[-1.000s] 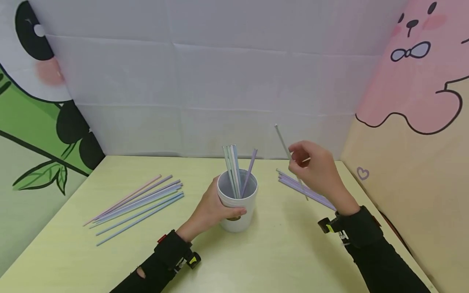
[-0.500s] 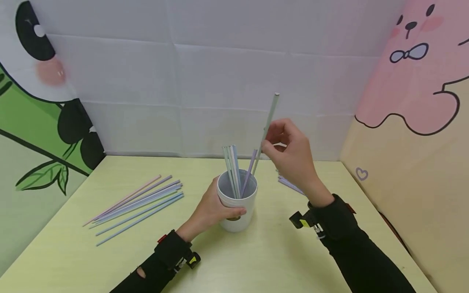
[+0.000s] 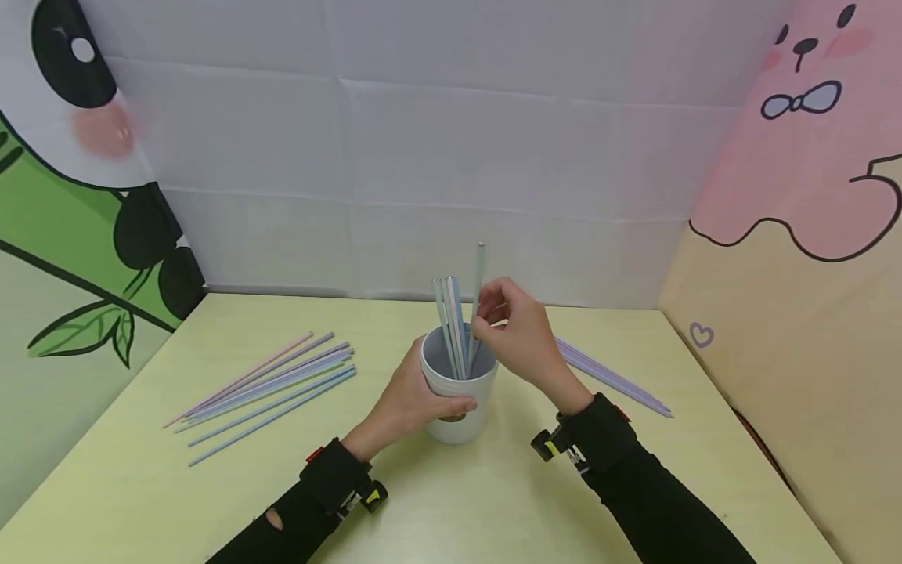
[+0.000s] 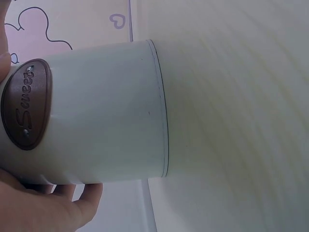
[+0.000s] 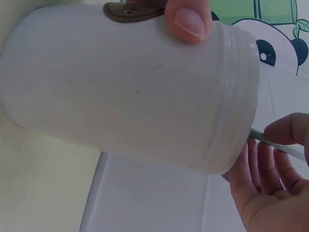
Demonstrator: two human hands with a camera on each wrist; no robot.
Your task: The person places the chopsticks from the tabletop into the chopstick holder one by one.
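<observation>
- Left hand [image 3: 409, 399] curls round the white cup [image 3: 458, 399] at frame centre
- Right hand [image 3: 517, 341] pinches a grey straw [image 3: 478, 274], its lower end seemingly inside the cup
- Loose straws [image 3: 268, 384] lie at left on the table [image 3: 493, 501]

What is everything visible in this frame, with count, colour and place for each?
cup: one, white with a brown oval label, centre of the table.
straws in the cup: several, pale blue and grey, standing upright; exact count unclear.
held straw: one, pale grey-green, lower end inside the cup.
left straw pile: many, pink, purple and blue, lying on the table left of the cup.
right straw pile: a few, purple, lying right of the cup.
table: one, pale yellow-green.
backdrop panels: white at the back, panda on the left, pink bear on the right.
left hand: grips the cup's side.
right hand: pinches the held straw above the rim.
</observation>
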